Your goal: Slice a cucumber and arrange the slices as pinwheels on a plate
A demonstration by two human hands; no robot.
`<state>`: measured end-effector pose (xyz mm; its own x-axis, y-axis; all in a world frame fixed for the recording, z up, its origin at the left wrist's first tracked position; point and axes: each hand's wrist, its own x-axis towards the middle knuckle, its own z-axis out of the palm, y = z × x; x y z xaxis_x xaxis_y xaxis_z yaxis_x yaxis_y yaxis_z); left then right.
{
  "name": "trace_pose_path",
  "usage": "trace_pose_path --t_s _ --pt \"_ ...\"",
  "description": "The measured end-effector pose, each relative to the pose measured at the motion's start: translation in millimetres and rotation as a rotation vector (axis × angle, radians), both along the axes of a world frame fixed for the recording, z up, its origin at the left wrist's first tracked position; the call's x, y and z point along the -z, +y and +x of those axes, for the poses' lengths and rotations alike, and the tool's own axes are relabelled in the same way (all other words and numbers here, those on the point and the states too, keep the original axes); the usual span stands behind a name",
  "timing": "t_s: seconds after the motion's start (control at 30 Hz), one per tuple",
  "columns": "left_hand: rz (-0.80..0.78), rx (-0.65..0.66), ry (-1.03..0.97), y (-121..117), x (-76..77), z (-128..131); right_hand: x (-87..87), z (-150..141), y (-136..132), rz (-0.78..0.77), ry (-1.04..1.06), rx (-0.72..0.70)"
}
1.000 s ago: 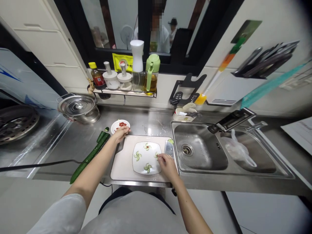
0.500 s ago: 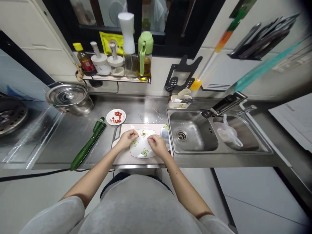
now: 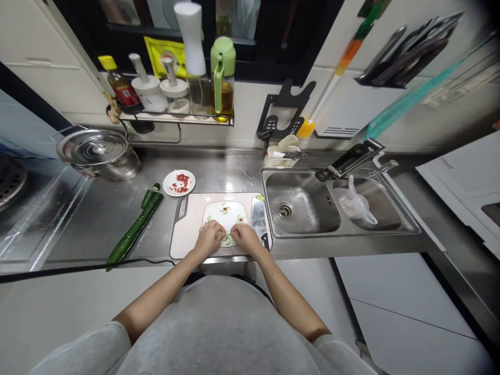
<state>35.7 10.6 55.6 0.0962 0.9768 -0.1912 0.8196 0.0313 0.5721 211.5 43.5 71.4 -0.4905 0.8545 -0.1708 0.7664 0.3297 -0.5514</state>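
Observation:
On the light cutting board [image 3: 183, 229] lies a white squarish plate [image 3: 225, 222] bearing several pinwheels of thin cucumber slices [image 3: 225, 208], some with red bits at their centres. My left hand [image 3: 210, 239] is closed in a pinch over the plate's near left side. Facing it, my right hand [image 3: 246, 239] pinches too, at the near right side. Between both sets of fingertips lies the nearest cucumber pinwheel [image 3: 226, 239]. Whatever the fingertips hold is too small or hidden to make out. A kitchen knife [image 3: 258, 214] rests on the board right of my right hand.
Left of the board lie a small white plate [image 3: 167, 183] of chopped red pieces and a long cucumber [image 3: 133, 235] with a shorter piece. A lidded steel pot [image 3: 125, 162] stands farther left. The double sink [image 3: 267, 208] is to the right. Bottles line a wall rack [image 3: 187, 120].
Both hands have moved nearer my body and closer together, from the plate's sides to its nearest pinwheel. The right-hand pinwheel is now uncovered, with red at its centre. The view has shifted slightly.

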Motion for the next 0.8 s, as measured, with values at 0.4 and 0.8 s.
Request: trace_pose_path --t_s 0.4,0.8 --pt "0.000 -0.080 -0.016 -5 -0.2 -6 -1.8 -12 -25 0.064 -0.177 -0.092" --pt "0.000 -0.079 -0.017 -6 -0.5 -3 0.7 -8 -25 0.058 -0.132 -0.077"
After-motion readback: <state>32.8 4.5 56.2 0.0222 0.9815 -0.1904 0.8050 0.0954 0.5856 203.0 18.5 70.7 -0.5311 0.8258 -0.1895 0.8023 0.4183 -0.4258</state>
